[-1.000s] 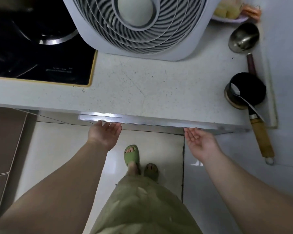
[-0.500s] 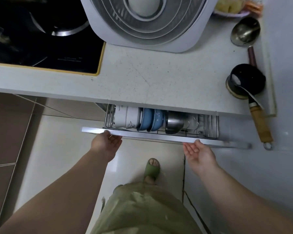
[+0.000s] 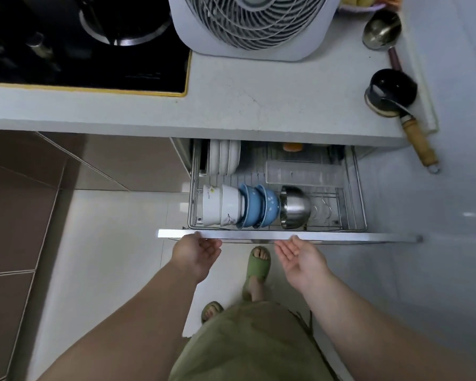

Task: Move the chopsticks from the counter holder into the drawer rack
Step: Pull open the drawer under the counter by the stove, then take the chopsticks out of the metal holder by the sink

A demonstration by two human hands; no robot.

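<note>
The drawer stands pulled out below the counter, its silver front bar [image 3: 341, 237] toward me. Its wire rack [image 3: 359, 188] holds white bowls [image 3: 220, 204], blue bowls [image 3: 256, 204], a steel bowl [image 3: 294, 206], white plates [image 3: 224, 160] and a clear plastic tray [image 3: 300, 171]. My left hand [image 3: 194, 254] grips the bar's left part, thumb on top and fingers under it. My right hand [image 3: 300, 257] is palm up, fingers apart, with its fingertips touching the bar's underside. No chopsticks or chopstick holder show in this view.
On the counter [image 3: 259, 105] stand a white fan [image 3: 253, 26], a black stove [image 3: 80, 42], a steel ladle [image 3: 381, 28] and a black cup [image 3: 393, 86] with a wooden-handled utensil [image 3: 421, 144]. My feet in green slippers [image 3: 257, 265] are right below the drawer front.
The drawer has slid from shut to far out toward me, with both hands at its front bar. The bowls, plates and tray inside have come into view.
</note>
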